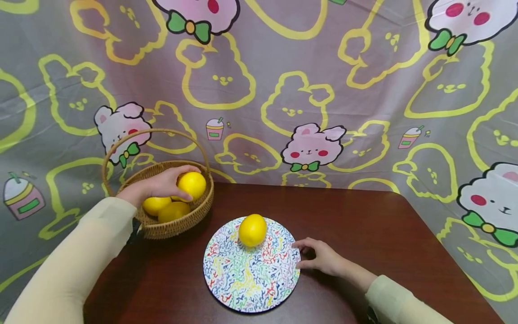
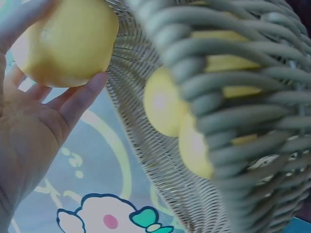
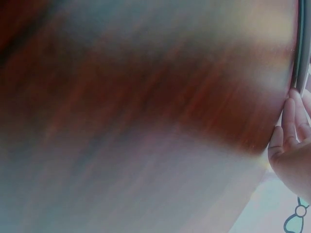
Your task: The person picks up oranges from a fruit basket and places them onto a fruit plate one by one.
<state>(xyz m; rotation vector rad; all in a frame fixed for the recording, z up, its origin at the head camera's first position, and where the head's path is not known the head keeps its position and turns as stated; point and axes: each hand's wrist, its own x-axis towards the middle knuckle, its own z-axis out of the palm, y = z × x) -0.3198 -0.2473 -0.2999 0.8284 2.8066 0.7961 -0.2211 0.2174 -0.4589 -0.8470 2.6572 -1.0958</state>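
Note:
In the head view my left hand holds a lemon at the wicker basket's right inner side, its fingers curled around the fruit. The left wrist view has this lemon between thumb and fingers, beside the basket wall. More lemons lie in the basket, partly hidden by the hand and wrist. Another lemon rests on the upper part of a round plate with colourful squiggles. My right hand touches the plate's right rim with spread thumb and fingers.
The basket's tall arched handle rises behind my left hand. Plate and basket stand on a dark reddish-brown table. A grey cloth printed with cartoon bears and rabbits hangs behind and along the sides.

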